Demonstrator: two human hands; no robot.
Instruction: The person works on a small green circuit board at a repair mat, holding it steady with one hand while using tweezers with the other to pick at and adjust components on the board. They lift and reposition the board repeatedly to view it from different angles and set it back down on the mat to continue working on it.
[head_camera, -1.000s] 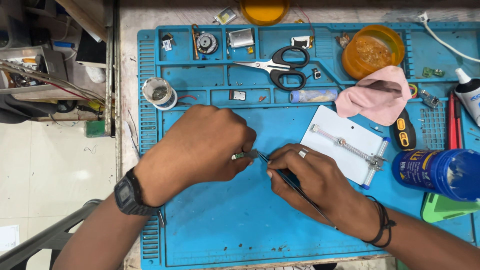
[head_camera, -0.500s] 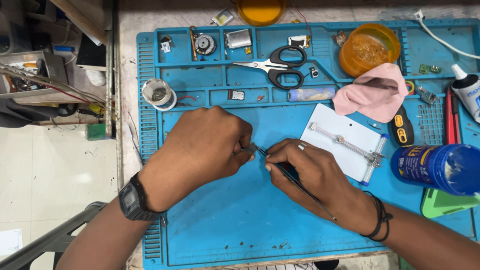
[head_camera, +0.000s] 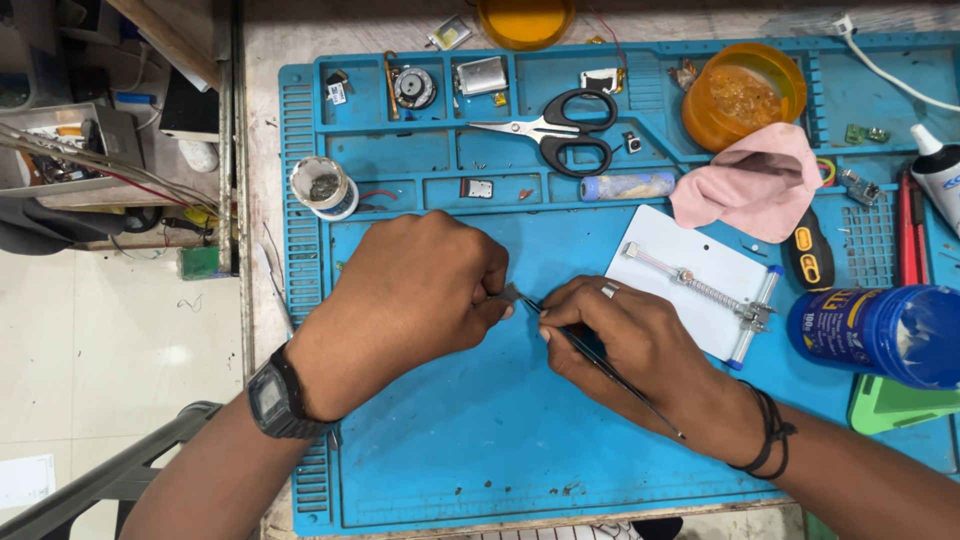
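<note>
head cam | above, facing straight down | close over blue mat (head_camera: 450, 470)

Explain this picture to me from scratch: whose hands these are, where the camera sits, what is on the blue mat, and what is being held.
This is one view from a camera worn on a person's head, looking down at their own two bare hands; no machine is involved. The left hand, with a wristwatch, pinches a tiny part too small to identify. The right hand holds a thin dark tool, its tip meeting that part. Both work over a blue mat. On it lie scissors, a pink cloth, an orange tub, a white card and a blue can on its side.
</note>
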